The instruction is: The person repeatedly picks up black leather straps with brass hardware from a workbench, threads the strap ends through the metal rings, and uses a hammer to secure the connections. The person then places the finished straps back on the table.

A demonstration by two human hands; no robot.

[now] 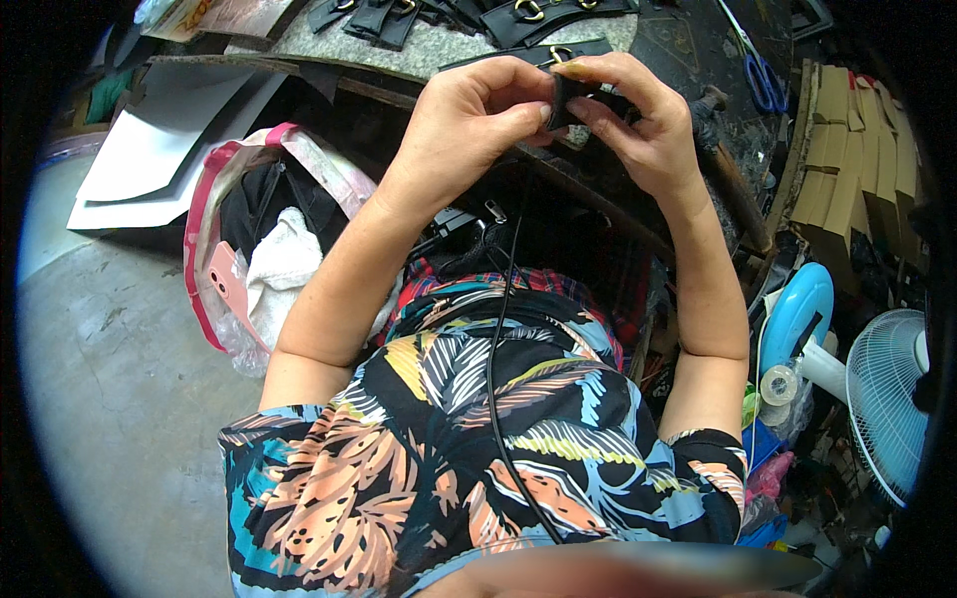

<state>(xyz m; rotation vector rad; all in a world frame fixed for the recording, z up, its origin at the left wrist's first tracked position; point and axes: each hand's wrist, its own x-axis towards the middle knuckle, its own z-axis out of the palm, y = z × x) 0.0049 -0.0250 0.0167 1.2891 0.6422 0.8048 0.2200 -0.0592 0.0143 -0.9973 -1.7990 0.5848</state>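
The left hand (469,120) and right hand (643,115), close together, pinch a black strap (560,102) over the counter's (688,45) near edge, ringed straps (573,18) and blue-handled scissors (765,85) lying farther back on it.

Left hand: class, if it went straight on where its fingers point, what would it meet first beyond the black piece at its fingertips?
Most likely the right hand, which faces it across the black piece, though depth is hard to judge here.
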